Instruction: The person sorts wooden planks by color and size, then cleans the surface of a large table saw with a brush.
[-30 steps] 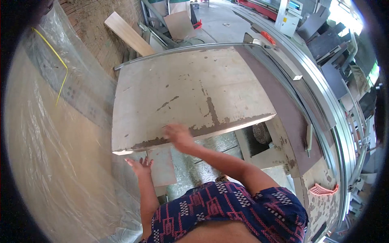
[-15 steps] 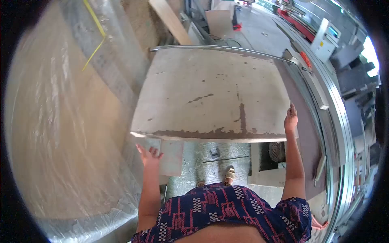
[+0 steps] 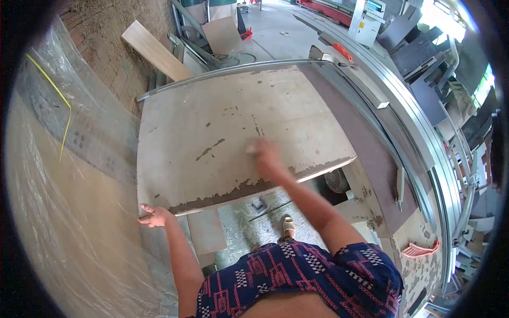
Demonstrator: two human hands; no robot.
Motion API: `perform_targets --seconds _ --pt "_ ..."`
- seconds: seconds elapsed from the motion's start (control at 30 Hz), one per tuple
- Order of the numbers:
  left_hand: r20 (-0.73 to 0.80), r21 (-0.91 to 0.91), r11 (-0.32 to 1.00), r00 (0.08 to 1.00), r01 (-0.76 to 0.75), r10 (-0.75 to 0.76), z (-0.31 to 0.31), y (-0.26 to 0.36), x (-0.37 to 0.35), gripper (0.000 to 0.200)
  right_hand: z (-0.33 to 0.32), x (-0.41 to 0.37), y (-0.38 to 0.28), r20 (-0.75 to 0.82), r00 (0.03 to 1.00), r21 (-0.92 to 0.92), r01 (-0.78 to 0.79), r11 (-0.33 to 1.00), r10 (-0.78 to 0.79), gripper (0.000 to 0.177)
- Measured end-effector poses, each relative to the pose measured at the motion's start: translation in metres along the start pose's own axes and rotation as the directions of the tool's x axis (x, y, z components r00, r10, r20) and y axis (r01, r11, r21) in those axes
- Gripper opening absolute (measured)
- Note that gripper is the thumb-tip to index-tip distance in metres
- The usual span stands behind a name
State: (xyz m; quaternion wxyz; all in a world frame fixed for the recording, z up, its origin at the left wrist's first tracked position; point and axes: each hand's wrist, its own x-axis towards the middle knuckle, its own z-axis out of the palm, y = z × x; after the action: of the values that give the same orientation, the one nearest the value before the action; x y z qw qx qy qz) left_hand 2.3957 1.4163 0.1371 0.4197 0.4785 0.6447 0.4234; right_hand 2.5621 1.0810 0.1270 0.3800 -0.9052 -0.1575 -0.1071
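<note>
A large, pale, worn panel (image 3: 185, 122) with dark chipped patches lies flat in front of me, its near edge badly flaked. My left hand (image 3: 154, 216) rests at the panel's near left corner, its thumb and fingers apart. Over the middle of the panel, my right hand (image 3: 266, 157) is smeared by motion. A small pale patch shows at its fingertips, but I cannot make out whether it is a held thing.
Plastic-wrapped sheets (image 3: 69, 212) stand along the left. A brown surface (image 3: 366, 143) and metal rails (image 3: 419, 127) run along the right. A pink-red slotted piece (image 3: 420, 249) lies at lower right. Behind stand a leaning plank (image 3: 156, 50) and a white machine cabinet (image 3: 366, 24).
My right hand has left the panel's right edge and moved inward over its surface. My left hand has come up to the near left corner. The view has turned rightward.
</note>
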Motion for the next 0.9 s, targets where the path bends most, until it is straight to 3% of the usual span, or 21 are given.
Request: perform_targets --seconds 0.03,0.07,0.13,0.2,0.23,0.3,0.33,0.37,0.4,0.43,0.47,0.53,0.57,0.6,0.63,0.73,0.83,0.87,0.9 --pt "-0.004 0.01 1.0 1.0 0.003 -0.003 0.0 0.001 -0.001 0.093 0.009 -0.003 -0.054 0.16 0.985 -0.064 0.082 0.995 -0.071 0.043" --pt "-0.011 0.022 1.0 1.0 0.005 -0.005 -0.001 0.003 -0.004 0.092 0.018 -0.016 -0.104 0.179 0.979 0.132 0.07 0.989 -0.094 0.044" --pt "-0.037 0.07 0.998 0.999 -0.007 0.009 -0.003 -0.001 -0.001 0.091 0.066 -0.025 -0.143 0.232 0.859 0.143 0.433 0.89 -0.456 0.037" --pt "-0.084 0.148 0.989 0.996 -0.03 0.043 0.011 -0.022 0.02 0.09 0.089 -0.016 -0.158 0.34 0.884 0.434 0.154 0.888 -0.32 0.036" --pt "-0.095 0.21 0.971 0.986 -0.116 0.138 0.028 -0.044 0.037 0.09 0.102 -0.008 -0.172 0.423 0.868 0.541 -0.012 0.841 -0.26 0.035" --pt "-0.086 0.192 0.976 0.988 -0.107 0.125 0.014 -0.035 0.03 0.091 0.069 0.012 -0.161 0.537 0.843 0.561 -0.326 0.761 -0.036 0.035" --pt "-0.062 0.091 0.996 0.998 -0.016 0.021 0.0 -0.004 0.003 0.091 0.071 0.024 -0.13 0.333 0.943 0.675 -0.215 0.706 -0.032 0.035" --pt "-0.058 0.076 0.997 0.998 0.002 0.002 0.002 -0.003 0.004 0.092 0.035 0.03 -0.121 0.228 0.973 0.81 -0.207 0.549 0.03 0.035" --pt "-0.067 0.065 0.998 0.998 -0.002 0.006 0.002 -0.003 0.007 0.092 -0.002 0.038 -0.103 0.163 0.984 0.74 -0.168 0.651 0.069 0.034" --pt "-0.069 0.059 0.998 0.998 -0.007 0.012 0.001 -0.004 0.007 0.092 -0.031 0.048 -0.072 0.157 0.967 0.6 -0.256 0.758 0.202 0.036" --pt "-0.065 0.054 0.998 0.998 -0.019 0.022 0.002 -0.001 0.002 0.092 -0.063 0.055 -0.038 0.082 0.98 0.517 -0.197 0.833 0.181 0.036" --pt "-0.062 0.09 0.996 0.998 -0.013 0.019 0.004 -0.003 0.006 0.092 -0.114 0.051 0.03 -0.247 0.968 0.273 0.023 0.962 0.047 0.033" --pt "-0.056 0.114 0.993 0.998 -0.014 0.021 0.004 -0.006 0.007 0.092 -0.138 0.043 0.053 -0.329 0.936 0.212 -0.053 0.976 0.123 0.032" --pt "-0.046 0.1 0.995 0.999 -0.013 0.017 0.004 -0.006 0.004 0.093 -0.165 0.033 0.071 -0.309 0.931 0.073 -0.178 0.981 0.192 0.032" --pt "-0.039 0.085 0.996 0.999 -0.014 0.017 0.003 -0.004 0.003 0.093 -0.178 0.02 0.094 -0.398 0.916 -0.168 -0.133 0.977 0.057 0.035" --pt "-0.056 0.052 0.992 0.992 -0.113 0.116 0.011 -0.026 0.023 0.093 -0.2 -0.015 0.145 -0.336 0.898 -0.343 -0.398 0.851 0.284 0.039" --pt "-0.05 -0.003 0.993 0.992 -0.118 0.117 0.008 -0.012 0.01 0.093 -0.167 -0.031 0.159 -0.347 0.918 -0.62 -0.377 0.688 0.19 0.043" --pt "-0.039 -0.02 0.995 0.995 -0.097 0.096 0.004 -0.007 0.004 0.093 -0.153 -0.029 0.15 -0.32 0.925 -0.572 -0.36 0.737 0.203 0.046" --pt "-0.076 0.023 0.983 0.98 -0.18 0.182 0.012 -0.024 0.019 0.093 -0.136 -0.021 0.141 -0.253 0.955 -0.469 -0.261 0.844 0.155 0.046"
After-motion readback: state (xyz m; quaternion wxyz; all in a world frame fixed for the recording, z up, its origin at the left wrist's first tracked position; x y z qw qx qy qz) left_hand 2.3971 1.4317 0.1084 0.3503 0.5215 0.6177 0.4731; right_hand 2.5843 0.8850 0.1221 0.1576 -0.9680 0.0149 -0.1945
